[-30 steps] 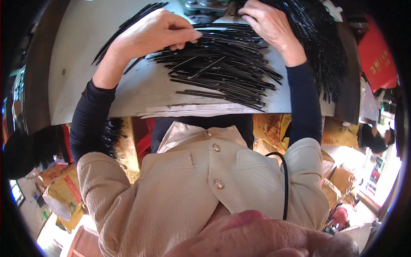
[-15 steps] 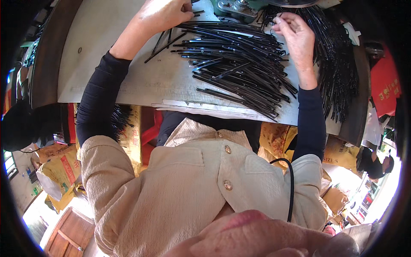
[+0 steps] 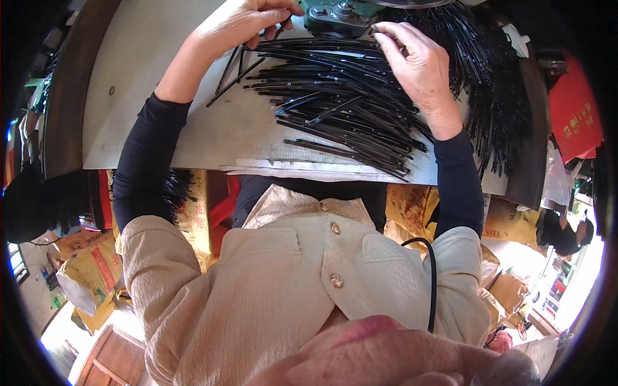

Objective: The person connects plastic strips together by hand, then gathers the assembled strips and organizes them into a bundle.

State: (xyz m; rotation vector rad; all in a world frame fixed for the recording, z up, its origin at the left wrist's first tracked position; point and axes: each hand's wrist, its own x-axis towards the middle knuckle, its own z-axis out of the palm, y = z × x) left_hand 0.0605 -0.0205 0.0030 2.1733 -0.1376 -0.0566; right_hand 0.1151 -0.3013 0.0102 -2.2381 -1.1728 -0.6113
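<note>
The pale bench (image 3: 141, 96) bears a pile of black strips (image 3: 347, 96) in the middle and a dense black heap (image 3: 496, 109) at the right. The left hand (image 3: 241, 26) is curled beside the green machine (image 3: 341, 22); the right hand (image 3: 418, 61) pinches over the pile's far edge. Whether either grip holds a strip, I cannot tell. Strips probably handle best taken singly by the end, neighbours undisturbed.
</note>
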